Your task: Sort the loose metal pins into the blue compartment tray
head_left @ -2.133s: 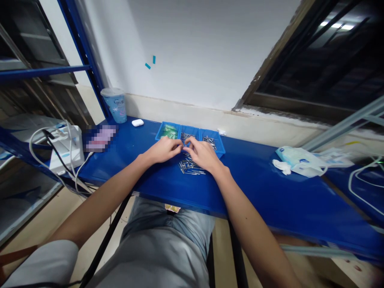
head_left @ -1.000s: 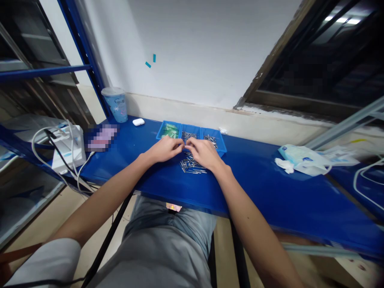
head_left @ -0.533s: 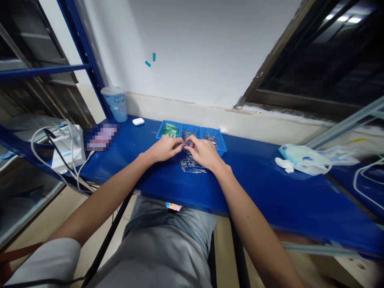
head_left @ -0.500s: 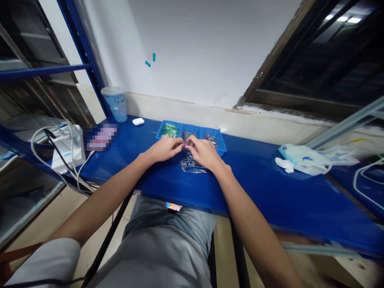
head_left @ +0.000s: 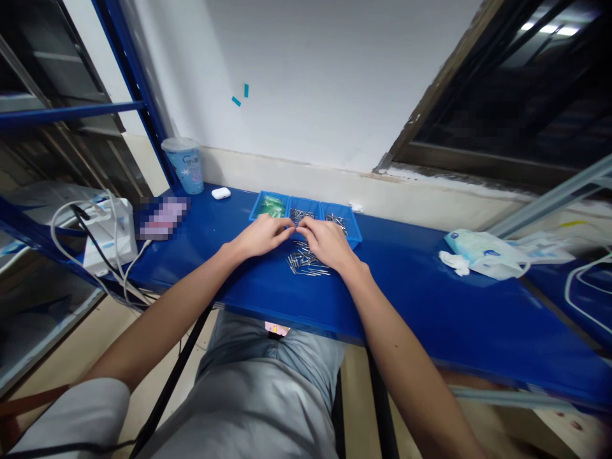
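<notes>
My left hand (head_left: 268, 234) and my right hand (head_left: 325, 239) meet fingertip to fingertip above the blue table. Both are closed in a pinch; whatever lies between the fingertips is too small and covered to name. Just below them a loose pile of thin metal pins (head_left: 306, 261) is spread on the tabletop. Behind the hands stands a blue three-part tray (head_left: 354, 237). Its left compartment holds small green-and-clear pieces (head_left: 271, 206), while metal pieces (head_left: 337, 222) fill part of the middle and right ones. My fingers partly cover the tray's front.
At the back left are a blue patterned cup (head_left: 187, 169) and a white earbud case (head_left: 220, 193). Further left lie a blurred-out phone (head_left: 165, 218) and a white power strip (head_left: 109, 236) with cables. A wipes pack (head_left: 485, 252) and crumpled tissue (head_left: 454, 262) lie right.
My fingertips have come slightly closer together. The pile of pins and the tray look the same.
</notes>
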The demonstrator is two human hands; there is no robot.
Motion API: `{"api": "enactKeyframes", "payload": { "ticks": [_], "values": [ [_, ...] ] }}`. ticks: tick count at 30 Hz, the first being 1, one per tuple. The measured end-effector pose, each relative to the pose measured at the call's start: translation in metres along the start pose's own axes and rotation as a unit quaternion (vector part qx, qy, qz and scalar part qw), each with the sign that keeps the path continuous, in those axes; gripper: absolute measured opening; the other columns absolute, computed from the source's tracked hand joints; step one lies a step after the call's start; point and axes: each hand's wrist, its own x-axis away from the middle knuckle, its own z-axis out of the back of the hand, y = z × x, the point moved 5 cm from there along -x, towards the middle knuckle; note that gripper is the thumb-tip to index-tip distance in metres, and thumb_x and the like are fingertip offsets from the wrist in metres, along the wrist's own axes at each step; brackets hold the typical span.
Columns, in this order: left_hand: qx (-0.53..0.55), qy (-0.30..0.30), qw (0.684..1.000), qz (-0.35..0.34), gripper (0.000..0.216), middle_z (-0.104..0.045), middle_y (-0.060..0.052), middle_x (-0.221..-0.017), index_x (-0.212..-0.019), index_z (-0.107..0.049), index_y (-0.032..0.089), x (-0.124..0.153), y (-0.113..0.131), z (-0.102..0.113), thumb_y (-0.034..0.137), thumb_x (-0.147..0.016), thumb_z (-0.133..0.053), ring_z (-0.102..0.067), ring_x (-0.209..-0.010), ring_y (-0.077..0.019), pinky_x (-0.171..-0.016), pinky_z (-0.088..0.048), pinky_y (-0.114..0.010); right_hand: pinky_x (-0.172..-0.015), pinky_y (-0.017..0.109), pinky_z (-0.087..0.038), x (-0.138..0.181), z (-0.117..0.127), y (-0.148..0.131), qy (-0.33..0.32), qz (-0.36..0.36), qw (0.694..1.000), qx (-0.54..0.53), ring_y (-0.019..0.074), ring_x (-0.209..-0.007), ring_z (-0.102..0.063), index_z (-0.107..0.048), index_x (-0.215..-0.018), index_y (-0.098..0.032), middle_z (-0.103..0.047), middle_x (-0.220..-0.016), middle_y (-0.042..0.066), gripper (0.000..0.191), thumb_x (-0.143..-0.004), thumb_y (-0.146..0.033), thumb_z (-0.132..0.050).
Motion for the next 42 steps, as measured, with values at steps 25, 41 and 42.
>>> {"api": "enactKeyframes", "payload": {
  "ticks": [25, 41, 42],
  "values": [
    [-0.065, -0.137, 0.988, 0.017, 0.034, -0.069, -0.003, -0.065, -0.128, -0.076, 0.015, -0.001, -0.012, -0.02, 0.03, -0.101, -0.061, -0.063, -0.062, -0.0191, -0.07, -0.045, -0.03, -0.074, 0.038, -0.046, 0.03, 0.058, 0.001, 0.535, 0.025, 0.845, 0.005, 0.0201, -0.08, -0.056, -0.055, -0.105, -0.024, -0.059, -0.088, 0.004, 0.019, -0.111, -0.038, -0.044],
    [-0.129, -0.075, 0.982, 0.118, 0.022, -0.078, -0.007, -0.087, -0.109, -0.082, 0.024, -0.001, -0.02, -0.035, 0.032, -0.099, -0.064, -0.072, -0.083, -0.0244, -0.071, -0.05, -0.03, -0.096, 0.045, -0.044, 0.003, 0.03, 0.017, 0.254, -0.072, 0.965, 0.006, 0.0291, -0.102, -0.06, -0.064, -0.113, -0.022, -0.07, -0.103, 0.011, 0.021, -0.104, -0.032, -0.048],
    [-0.133, -0.076, 0.981, 0.12, 0.022, -0.078, -0.007, -0.088, -0.109, -0.082, 0.024, -0.001, -0.02, -0.035, 0.031, -0.099, -0.063, -0.072, -0.084, -0.0244, -0.072, -0.05, -0.03, -0.095, 0.044, -0.045, 0.002, 0.029, 0.014, 0.243, -0.06, 0.968, -0.001, 0.0281, -0.099, -0.061, -0.064, -0.111, -0.021, -0.07, -0.101, 0.01, 0.019, -0.104, -0.03, -0.049]
  ]
}}
